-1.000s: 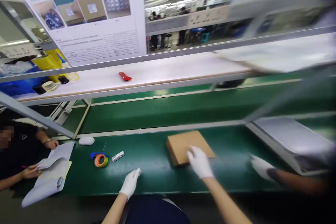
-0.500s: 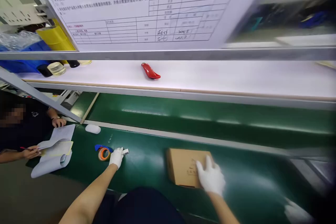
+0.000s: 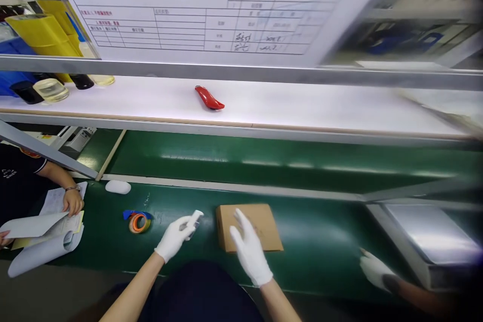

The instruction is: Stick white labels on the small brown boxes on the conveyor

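In a white glove, my left hand [image 3: 174, 237] is closed around a small white hand-held piece [image 3: 193, 220] with a darker lower part; its exact kind is unclear. It hovers above the green bench, left of a closed brown cardboard box [image 3: 266, 226]. My right hand [image 3: 249, 251], also gloved, lies over the front of the box with thumb and fingers apart. Whether the palm touches the cardboard I cannot tell. Left of my left hand, an orange-cored roll of tape [image 3: 139, 222] sits beside a blue piece [image 3: 130, 214].
A white mouse-shaped object [image 3: 118, 187] lies near the bench's back strip. At left, a co-worker's hand [image 3: 73, 202] rests on papers [image 3: 45, 239]. Another person's gloved hand [image 3: 373, 267] is at right, near a metal-topped unit [image 3: 433, 231]. A red pepper-shaped item [image 3: 209, 98] sits on the shelf.
My left hand has lifted the small white piece and brought it right, nearer the box. My right hand has shifted left across the box. The whole view has also swung.
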A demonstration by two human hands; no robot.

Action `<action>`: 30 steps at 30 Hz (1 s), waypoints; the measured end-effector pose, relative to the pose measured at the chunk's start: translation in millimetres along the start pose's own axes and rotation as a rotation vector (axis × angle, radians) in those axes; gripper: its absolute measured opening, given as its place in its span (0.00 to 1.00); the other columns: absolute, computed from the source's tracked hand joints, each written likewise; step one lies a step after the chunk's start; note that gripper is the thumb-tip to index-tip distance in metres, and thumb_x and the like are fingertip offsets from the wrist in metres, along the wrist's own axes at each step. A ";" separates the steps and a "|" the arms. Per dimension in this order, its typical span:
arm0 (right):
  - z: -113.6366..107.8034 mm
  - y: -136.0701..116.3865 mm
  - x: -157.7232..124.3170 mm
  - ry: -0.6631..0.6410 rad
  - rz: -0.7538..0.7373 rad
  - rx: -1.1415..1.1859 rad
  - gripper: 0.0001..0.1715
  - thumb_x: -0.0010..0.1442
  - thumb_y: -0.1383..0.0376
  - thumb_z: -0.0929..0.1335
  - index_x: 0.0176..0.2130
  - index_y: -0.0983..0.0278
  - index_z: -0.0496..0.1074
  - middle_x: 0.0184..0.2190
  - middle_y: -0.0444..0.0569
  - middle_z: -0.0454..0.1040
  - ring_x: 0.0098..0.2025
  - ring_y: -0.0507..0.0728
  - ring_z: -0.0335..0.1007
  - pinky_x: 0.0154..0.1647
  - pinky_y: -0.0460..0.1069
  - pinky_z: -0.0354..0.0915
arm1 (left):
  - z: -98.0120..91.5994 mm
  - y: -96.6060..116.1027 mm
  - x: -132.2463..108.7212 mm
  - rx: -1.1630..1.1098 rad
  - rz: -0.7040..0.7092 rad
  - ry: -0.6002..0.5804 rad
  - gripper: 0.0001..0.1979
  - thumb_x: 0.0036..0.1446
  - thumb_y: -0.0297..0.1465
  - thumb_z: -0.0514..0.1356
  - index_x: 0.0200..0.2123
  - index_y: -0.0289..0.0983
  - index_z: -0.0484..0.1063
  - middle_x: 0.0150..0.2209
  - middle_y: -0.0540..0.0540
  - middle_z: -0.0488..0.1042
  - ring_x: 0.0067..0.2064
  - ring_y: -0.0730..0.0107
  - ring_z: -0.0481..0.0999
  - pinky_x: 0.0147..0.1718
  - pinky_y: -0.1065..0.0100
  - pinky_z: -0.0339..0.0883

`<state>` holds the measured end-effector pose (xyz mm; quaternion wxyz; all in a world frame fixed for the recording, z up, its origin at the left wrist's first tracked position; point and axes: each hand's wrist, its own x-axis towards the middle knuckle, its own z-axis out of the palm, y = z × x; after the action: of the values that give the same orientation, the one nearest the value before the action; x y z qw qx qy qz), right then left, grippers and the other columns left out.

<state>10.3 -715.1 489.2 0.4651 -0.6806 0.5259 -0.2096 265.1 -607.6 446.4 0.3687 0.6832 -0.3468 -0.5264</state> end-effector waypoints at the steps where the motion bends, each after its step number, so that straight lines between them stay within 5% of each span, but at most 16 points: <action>1: -0.2 -19.9 -11.2 -0.068 -0.019 0.082 0.41 0.67 0.48 0.63 0.72 0.59 0.56 0.71 0.54 0.60 0.73 0.64 0.55 0.75 0.63 0.54 | 7.0 25.3 -16.0 0.000 0.110 -0.082 0.24 0.65 0.42 0.60 0.62 0.44 0.74 0.53 0.44 0.80 0.52 0.57 0.79 0.50 0.62 0.75; 4: -12.6 -66.0 -36.7 -0.179 -0.070 0.160 0.39 0.62 0.55 0.69 0.69 0.59 0.61 0.63 0.53 0.71 0.64 0.61 0.69 0.68 0.59 0.64 | 25.0 89.6 -59.3 0.100 0.285 -0.142 0.20 0.64 0.40 0.62 0.58 0.48 0.77 0.56 0.47 0.78 0.56 0.57 0.76 0.57 0.61 0.71; 7: -33.7 -86.3 -52.8 -0.138 -0.054 0.134 0.28 0.62 0.57 0.69 0.59 0.61 0.70 0.43 0.48 0.79 0.44 0.58 0.77 0.53 0.54 0.73 | 38.3 118.7 -84.1 0.071 0.249 -0.052 0.23 0.60 0.41 0.66 0.58 0.45 0.77 0.57 0.45 0.78 0.56 0.55 0.77 0.57 0.59 0.72; 10: -49.4 -91.6 -67.2 -0.049 -0.033 0.107 0.21 0.63 0.56 0.69 0.52 0.62 0.73 0.34 0.44 0.77 0.35 0.56 0.73 0.42 0.52 0.73 | 49.5 122.0 -94.1 -0.017 0.199 -0.002 0.24 0.58 0.42 0.67 0.57 0.43 0.77 0.53 0.44 0.80 0.51 0.55 0.80 0.54 0.58 0.75; 16: -56.6 -96.2 -88.2 -0.044 -0.164 0.097 0.06 0.63 0.63 0.68 0.39 0.60 0.77 0.37 0.45 0.77 0.39 0.54 0.74 0.45 0.49 0.70 | 65.7 132.3 -110.5 0.090 0.235 0.066 0.16 0.57 0.41 0.66 0.47 0.43 0.80 0.44 0.47 0.83 0.44 0.59 0.80 0.45 0.62 0.76; 19: -57.0 -95.5 -92.8 -0.065 -0.210 0.071 0.07 0.65 0.65 0.68 0.35 0.60 0.75 0.34 0.44 0.75 0.37 0.53 0.73 0.42 0.48 0.68 | 70.8 138.5 -117.2 0.119 0.262 0.082 0.14 0.58 0.40 0.64 0.44 0.43 0.81 0.44 0.48 0.83 0.44 0.61 0.80 0.46 0.63 0.76; 25: -54.3 -97.7 -98.1 0.120 -0.501 -0.100 0.01 0.64 0.66 0.71 0.38 0.59 0.76 0.37 0.48 0.76 0.45 0.59 0.71 0.49 0.55 0.67 | 76.7 141.8 -125.0 0.023 0.238 0.079 0.11 0.56 0.38 0.65 0.39 0.42 0.83 0.41 0.48 0.84 0.42 0.61 0.81 0.45 0.64 0.77; 30: -49.4 -97.0 -92.7 0.151 -0.597 -0.176 0.07 0.65 0.71 0.70 0.34 0.61 0.75 0.33 0.45 0.75 0.42 0.57 0.70 0.50 0.56 0.63 | 75.8 145.9 -128.2 -0.006 0.193 0.052 0.11 0.59 0.37 0.64 0.43 0.42 0.81 0.42 0.49 0.84 0.42 0.65 0.82 0.45 0.66 0.77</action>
<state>-10.7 -649.6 614.7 0.2823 -0.8248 0.3522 -0.3404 152.3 -578.7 619.3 0.4285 0.6589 -0.3997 -0.4717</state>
